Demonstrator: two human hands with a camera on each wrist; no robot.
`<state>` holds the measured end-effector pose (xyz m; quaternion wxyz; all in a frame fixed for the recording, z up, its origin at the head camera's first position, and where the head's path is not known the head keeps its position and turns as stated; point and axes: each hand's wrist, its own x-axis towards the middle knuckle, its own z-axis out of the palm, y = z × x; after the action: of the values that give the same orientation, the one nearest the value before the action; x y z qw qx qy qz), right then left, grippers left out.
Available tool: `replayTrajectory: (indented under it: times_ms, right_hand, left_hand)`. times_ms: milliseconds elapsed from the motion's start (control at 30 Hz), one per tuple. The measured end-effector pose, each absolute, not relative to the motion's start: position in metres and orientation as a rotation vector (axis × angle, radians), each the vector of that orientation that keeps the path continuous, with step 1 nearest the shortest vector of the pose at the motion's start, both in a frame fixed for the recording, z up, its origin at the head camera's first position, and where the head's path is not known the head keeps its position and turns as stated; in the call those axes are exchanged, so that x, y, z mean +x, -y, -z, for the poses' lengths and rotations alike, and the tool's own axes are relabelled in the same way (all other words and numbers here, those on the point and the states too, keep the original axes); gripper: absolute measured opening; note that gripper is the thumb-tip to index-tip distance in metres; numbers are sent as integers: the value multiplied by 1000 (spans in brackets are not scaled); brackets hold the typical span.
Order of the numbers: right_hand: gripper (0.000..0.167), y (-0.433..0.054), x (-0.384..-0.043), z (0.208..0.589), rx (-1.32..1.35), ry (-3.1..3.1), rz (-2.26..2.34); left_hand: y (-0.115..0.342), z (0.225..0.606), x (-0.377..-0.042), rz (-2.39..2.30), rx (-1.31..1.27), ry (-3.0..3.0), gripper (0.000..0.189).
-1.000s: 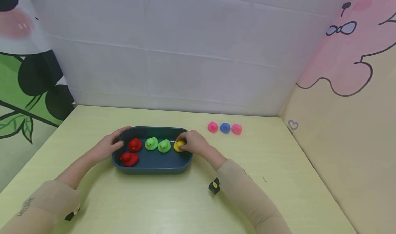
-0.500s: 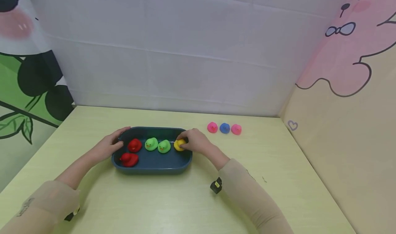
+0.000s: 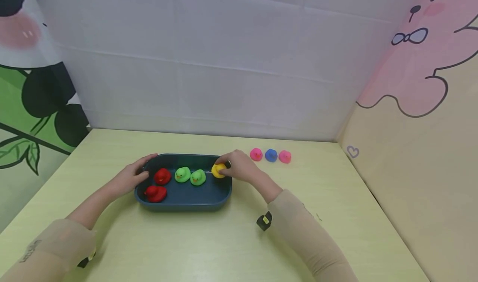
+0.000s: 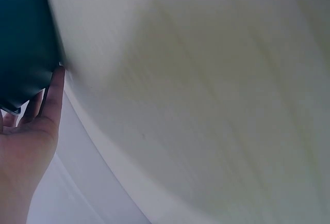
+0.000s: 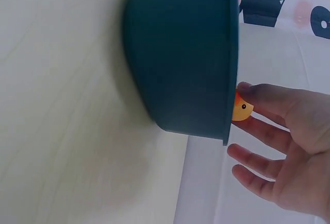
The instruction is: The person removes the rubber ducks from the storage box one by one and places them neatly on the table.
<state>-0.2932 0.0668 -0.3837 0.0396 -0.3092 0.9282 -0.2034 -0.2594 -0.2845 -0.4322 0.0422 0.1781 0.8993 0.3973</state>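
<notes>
A dark teal tray (image 3: 186,205) sits on the table. Two red rubber ducks (image 3: 156,193) and two green rubber ducks (image 3: 182,174) lie in it. My left hand (image 3: 128,177) grips its left end, thumb over the rim and fingers along the outer wall; the left wrist view shows those fingers (image 4: 54,97) against the wall. At the right end, my right hand (image 3: 239,166) pinches a yellow rubber duck (image 3: 218,171) between thumb and fingers. In the right wrist view, the yellow duck's head (image 5: 242,107) shows above the tray rim, its lower part hidden by the wall.
Behind and right of the tray stand a pink duck (image 3: 256,154), a blue duck (image 3: 271,155) and another pink duck (image 3: 285,156) in a row. A pale cloth wall (image 3: 239,87) closes off the table's back edge, and a printed panel (image 3: 418,161) the right side.
My right hand has risen slightly toward the back with the yellow duck pinched in it, and the duck sits higher now. My left hand and the tray have stayed in place.
</notes>
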Motion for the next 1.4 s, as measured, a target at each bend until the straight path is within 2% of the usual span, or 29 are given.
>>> replayTrajectory:
  times_ms: [333, 1400]
  right_hand:
    - [29, -71, -290, 365, -1021, -2821, 622]
    - [29, -121, -278, 287, -918, -2960, 660]
  left_hand:
    - [285, 432, -259, -1214, 528, -2742, 59]
    - [284, 429, -258, -1226, 550, -2746, 59]
